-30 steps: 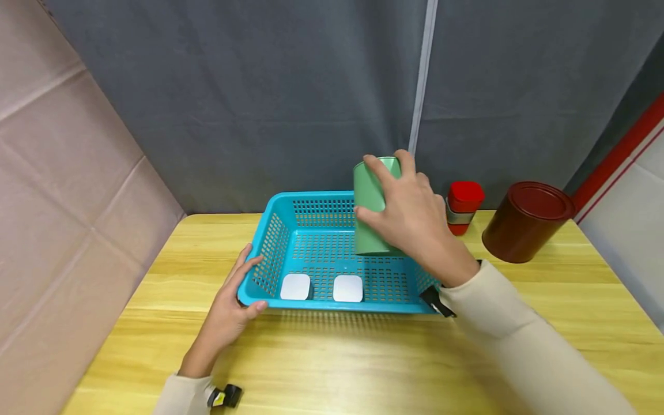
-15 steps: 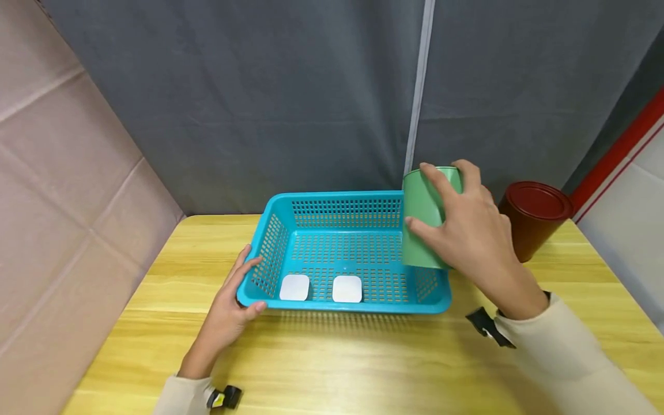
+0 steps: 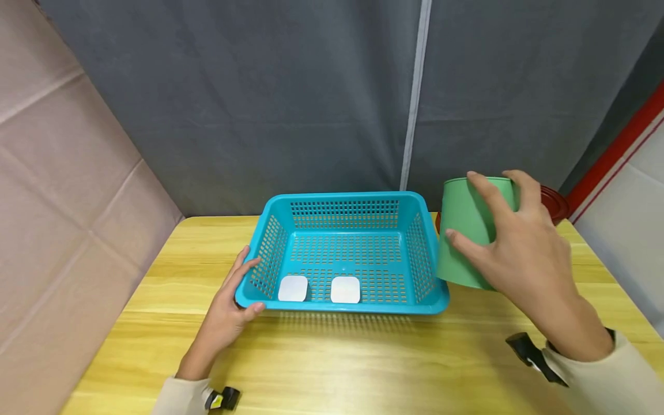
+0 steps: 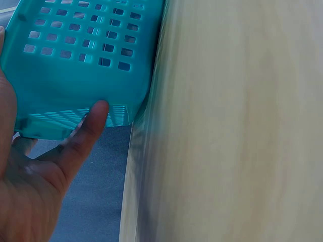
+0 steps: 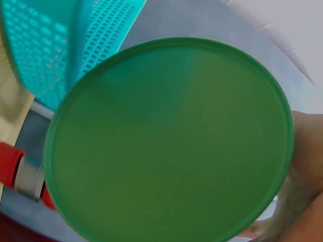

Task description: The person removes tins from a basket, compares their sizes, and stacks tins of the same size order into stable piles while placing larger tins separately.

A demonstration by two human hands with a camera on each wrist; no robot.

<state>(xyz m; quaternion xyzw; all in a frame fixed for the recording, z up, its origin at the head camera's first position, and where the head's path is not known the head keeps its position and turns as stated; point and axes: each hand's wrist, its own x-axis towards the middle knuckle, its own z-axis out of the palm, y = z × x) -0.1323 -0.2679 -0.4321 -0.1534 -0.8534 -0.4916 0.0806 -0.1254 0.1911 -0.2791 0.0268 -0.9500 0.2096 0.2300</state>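
Note:
My left hand (image 3: 224, 316) grips the near left corner of a blue perforated plastic basket (image 3: 342, 308), thumb along the front rim and fingers over the left side. Two white pieces with rounded square tops, a left one (image 3: 293, 288) and a right one (image 3: 345, 290), sit in the basket along its front wall. Just beyond the basket's right end, my right hand (image 3: 529, 262) holds a green cylindrical canister (image 3: 461, 222), fingers spread over its upper part and thumb on its side. The canister's flat round green end (image 5: 166, 141) fills much of the right wrist view.
Behind the canister, a dark red can (image 3: 555, 202) is mostly covered. A red jar (image 5: 9, 164) with a beige band shows at the left of the right wrist view. A grey curtain (image 3: 290, 104) stands behind the wooden table (image 3: 332, 363).
My right hand has carried the green canister rightward and slightly nearer, from over the basket to beyond its right end, now covering the red jar and much of the dark red can. Left hand stays.

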